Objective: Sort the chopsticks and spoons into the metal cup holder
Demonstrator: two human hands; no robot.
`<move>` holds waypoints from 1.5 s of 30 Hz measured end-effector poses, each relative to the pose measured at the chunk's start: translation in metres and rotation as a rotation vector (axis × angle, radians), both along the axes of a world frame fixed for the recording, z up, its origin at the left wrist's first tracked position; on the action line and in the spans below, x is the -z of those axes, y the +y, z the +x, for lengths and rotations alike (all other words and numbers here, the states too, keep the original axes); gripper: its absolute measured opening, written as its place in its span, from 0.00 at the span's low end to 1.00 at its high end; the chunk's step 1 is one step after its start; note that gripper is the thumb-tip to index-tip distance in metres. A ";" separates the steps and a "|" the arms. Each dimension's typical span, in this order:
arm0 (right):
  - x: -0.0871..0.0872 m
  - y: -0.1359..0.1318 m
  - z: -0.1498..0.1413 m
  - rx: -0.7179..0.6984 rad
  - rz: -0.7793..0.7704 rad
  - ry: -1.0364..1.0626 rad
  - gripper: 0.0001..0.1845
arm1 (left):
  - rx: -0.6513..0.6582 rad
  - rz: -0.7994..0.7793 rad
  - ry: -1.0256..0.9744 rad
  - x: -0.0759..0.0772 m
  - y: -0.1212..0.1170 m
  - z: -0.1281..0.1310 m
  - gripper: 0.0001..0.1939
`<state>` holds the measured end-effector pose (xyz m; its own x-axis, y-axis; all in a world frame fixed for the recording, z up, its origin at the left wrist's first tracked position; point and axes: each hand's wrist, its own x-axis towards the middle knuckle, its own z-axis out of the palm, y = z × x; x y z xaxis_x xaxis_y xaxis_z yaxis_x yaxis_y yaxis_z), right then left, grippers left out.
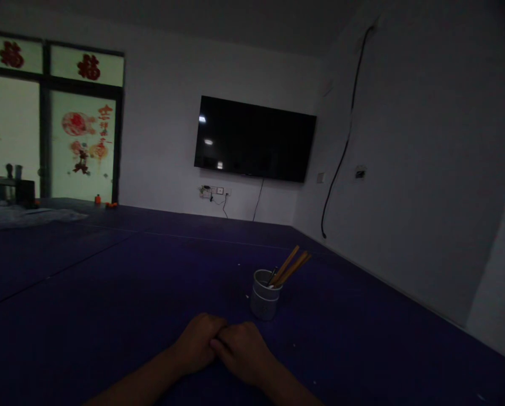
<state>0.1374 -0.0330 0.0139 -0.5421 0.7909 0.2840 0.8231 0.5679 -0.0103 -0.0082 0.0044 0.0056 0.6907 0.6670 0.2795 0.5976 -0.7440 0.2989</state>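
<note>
My left hand point(199, 342) and my right hand point(244, 349) rest together on the dark blue tabletop point(159, 293), touching each other. Both are closed, with the fingers curled under and mostly hidden. No object shows in either one. Just beyond my right hand stands a grey cup point(264, 304), upright and not touched. Several light brown sticks point(290, 268) lean out of it to the right, along with a thin dark stick point(272, 275).
A clear plastic sheet point(28, 216) and a dark holder point(9, 189) lie at the far left. Small orange things point(97, 199) stand near the far edge. A television point(255, 138) hangs on the wall, and a black cable point(346, 141) runs down the right wall.
</note>
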 end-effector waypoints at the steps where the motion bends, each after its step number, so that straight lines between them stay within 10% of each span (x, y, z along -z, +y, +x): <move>1: 0.000 0.000 0.000 0.001 -0.001 0.000 0.15 | -0.007 0.003 0.004 0.000 0.000 0.000 0.05; 45: -0.007 -0.005 -0.001 0.000 -0.037 0.016 0.17 | -0.024 -0.033 0.061 -0.006 -0.002 -0.002 0.07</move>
<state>0.1364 -0.0379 0.0212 -0.5375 0.8012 0.2630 0.8227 0.5667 -0.0448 -0.0099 0.0021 0.0118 0.6896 0.6914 0.2154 0.6326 -0.7199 0.2857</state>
